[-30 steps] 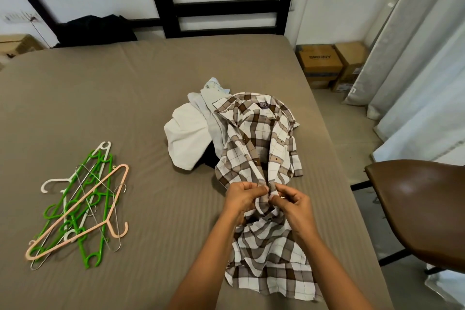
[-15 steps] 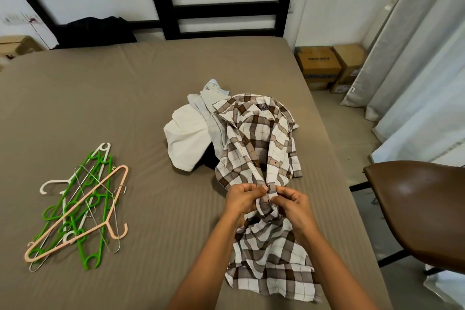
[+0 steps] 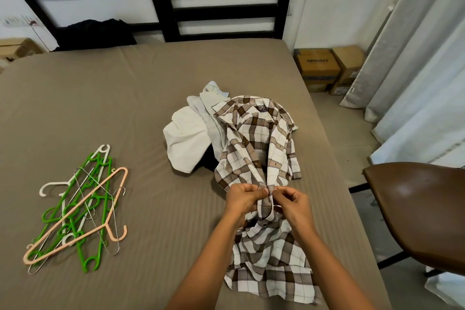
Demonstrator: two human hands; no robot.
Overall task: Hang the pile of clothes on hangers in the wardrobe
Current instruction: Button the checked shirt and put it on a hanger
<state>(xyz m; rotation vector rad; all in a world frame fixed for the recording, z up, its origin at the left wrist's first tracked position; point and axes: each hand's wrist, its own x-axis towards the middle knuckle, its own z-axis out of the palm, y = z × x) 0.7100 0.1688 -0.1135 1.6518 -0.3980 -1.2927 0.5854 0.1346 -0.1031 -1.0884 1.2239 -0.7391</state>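
Bed [image 3: 125,108] fills the frame; the checked shirt [image 3: 259,148] lies right of centre, partly over the clothes pile [image 3: 186,141], with left hand [image 3: 242,199] and right hand [image 3: 293,202] both pinching its front edge at a button, fingertips clamped on cloth. Risk: tugging the bunched fabric could pop a button or drag the pile, and the hangers [image 3: 75,209] at lower left are well apart, with no wardrobe in view. Boxes [image 3: 317,68] at upper right are shut, contents unseen.

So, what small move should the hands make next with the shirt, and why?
Probably finish the button there: the left hand and right hand both pinch the front edges of the shirt together, and the hangers lie untouched on the bed.
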